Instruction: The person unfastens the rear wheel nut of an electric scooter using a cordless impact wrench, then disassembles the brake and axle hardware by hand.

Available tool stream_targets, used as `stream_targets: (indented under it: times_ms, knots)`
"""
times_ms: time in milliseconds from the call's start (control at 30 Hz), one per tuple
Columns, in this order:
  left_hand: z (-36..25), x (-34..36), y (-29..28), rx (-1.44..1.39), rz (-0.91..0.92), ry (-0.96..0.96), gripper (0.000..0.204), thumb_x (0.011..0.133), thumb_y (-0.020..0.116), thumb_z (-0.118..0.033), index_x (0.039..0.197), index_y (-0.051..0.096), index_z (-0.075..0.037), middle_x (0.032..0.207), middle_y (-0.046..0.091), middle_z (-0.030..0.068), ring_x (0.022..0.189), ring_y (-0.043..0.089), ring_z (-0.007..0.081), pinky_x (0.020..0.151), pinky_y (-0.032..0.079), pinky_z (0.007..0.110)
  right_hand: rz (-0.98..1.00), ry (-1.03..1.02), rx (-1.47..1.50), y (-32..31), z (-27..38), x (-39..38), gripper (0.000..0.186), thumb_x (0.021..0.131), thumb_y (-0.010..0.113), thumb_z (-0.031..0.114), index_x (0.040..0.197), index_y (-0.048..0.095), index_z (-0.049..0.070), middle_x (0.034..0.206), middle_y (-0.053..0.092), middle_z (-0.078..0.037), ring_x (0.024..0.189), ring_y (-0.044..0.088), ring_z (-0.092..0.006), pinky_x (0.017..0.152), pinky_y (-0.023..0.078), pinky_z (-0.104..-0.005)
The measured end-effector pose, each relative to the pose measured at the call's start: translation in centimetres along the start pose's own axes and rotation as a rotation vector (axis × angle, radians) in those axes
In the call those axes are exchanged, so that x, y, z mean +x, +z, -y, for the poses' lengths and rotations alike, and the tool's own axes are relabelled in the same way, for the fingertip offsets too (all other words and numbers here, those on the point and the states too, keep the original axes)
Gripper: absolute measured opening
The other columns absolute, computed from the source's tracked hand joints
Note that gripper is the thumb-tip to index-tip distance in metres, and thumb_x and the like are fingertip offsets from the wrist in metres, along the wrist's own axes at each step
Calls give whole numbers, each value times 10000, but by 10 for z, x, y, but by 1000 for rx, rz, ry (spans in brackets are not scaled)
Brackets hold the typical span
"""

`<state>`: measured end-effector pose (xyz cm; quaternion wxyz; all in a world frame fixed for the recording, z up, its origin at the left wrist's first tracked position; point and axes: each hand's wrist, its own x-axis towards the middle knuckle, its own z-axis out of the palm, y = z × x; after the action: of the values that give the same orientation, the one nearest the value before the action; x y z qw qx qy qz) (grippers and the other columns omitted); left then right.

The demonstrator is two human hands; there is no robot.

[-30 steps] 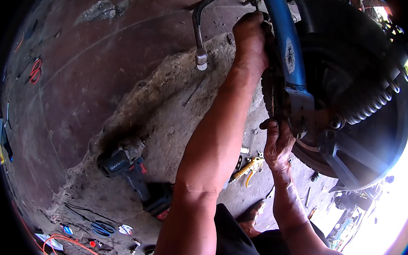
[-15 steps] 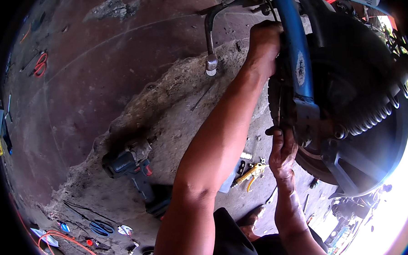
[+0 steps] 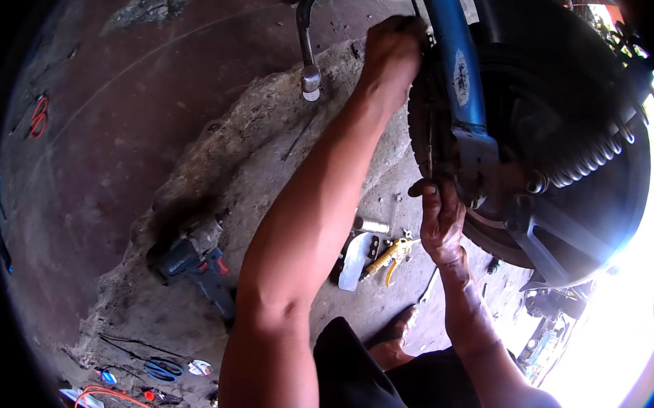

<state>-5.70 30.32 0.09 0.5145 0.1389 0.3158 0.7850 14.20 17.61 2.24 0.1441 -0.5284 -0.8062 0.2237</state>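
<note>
My left hand (image 3: 394,59) is closed beside the blue frame tube (image 3: 461,67) of a motorcycle, near the top of its tyred wheel (image 3: 504,253). Its fingertips are in shadow, so what they grip is hidden. Lower down, my right hand (image 3: 443,221) pinches the lower end of a thin rod (image 3: 431,137) that runs along the tyre. A small dark piece (image 3: 418,188) sticks out over the right thumb. Just right of that hand is the metal bracket (image 3: 478,161) at the end of the blue tube.
A coil-spring shock absorber (image 3: 592,165) stands right of the wheel. A bent metal pedal lever (image 3: 308,59) juts out at the top. On the rough floor lie a cordless impact wrench (image 3: 194,261), a yellow air blow gun (image 3: 393,258), blue-handled scissors (image 3: 163,369) and an orange cord (image 3: 113,392).
The whole view has shifted, so the motorcycle and floor items sit further left and higher. Both hands keep about the same places beside the wheel. More of the blow gun and a grey plate now shows.
</note>
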Motion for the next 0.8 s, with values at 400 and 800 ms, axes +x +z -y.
stream_targets:
  times_ms: [400,800]
  knots:
    - [7,-121,-31,287,268,-192,246,890,625,-249,932,662,-9,737,621,33,615,531,99,557,437,249,-148,20,316,17,14,-7,254,990,387,218,915,522,17,664,578,-73,586,538,-151,576,444,-298]
    - [0,-111,-23,668,421,-214,151,870,621,-90,983,661,2,717,632,40,575,560,84,497,480,225,-222,449,950,44,9,-18,313,949,524,314,941,576,5,707,593,-61,580,588,-123,523,478,-243]
